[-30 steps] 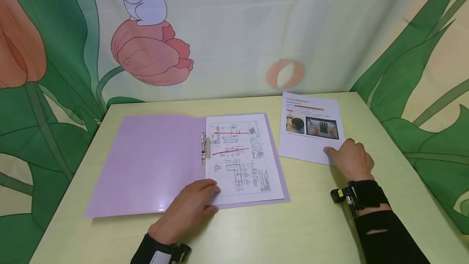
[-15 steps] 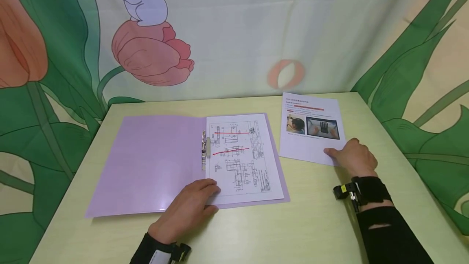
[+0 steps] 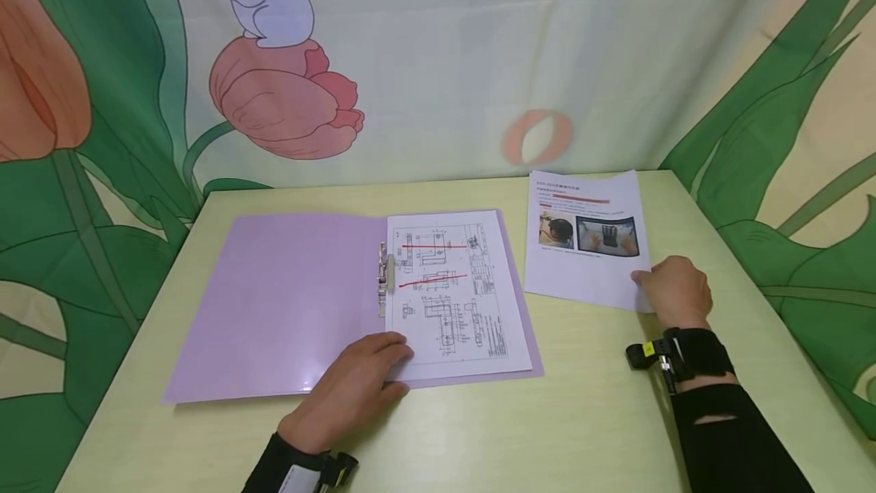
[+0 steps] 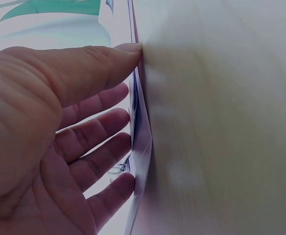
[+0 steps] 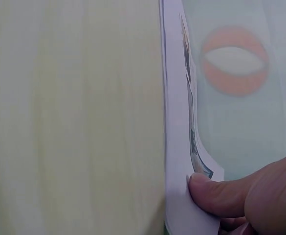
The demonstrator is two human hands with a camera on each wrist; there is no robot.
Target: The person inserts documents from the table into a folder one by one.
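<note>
An open purple folder (image 3: 294,303) lies on the table, with technical drawing sheets (image 3: 472,348) under the metal clip (image 3: 388,276) on its right half. Two red lines cross the top drawing. My left hand (image 3: 349,390) rests at the front edge of the folder, its loosely extended fingers on the sheets and its thumb at the edge, as the left wrist view also shows. To the right, my right hand (image 3: 677,291) pinches the lower right corner of printed paper (image 3: 582,276) with two pictures. In the right wrist view the thumb (image 5: 206,193) lies on top of the paper, with fingers below.
The pale wooden table (image 3: 479,440) backs onto a white curtain (image 3: 438,82) with a rabbit and tulip print. Green leaf patterns (image 3: 807,249) flank the table on both sides. A camera (image 3: 646,354) is strapped to the right wrist.
My right hand has shifted slightly right and now grips the paper's corner, whose right side bends upward. The left hand and folder stay in place.
</note>
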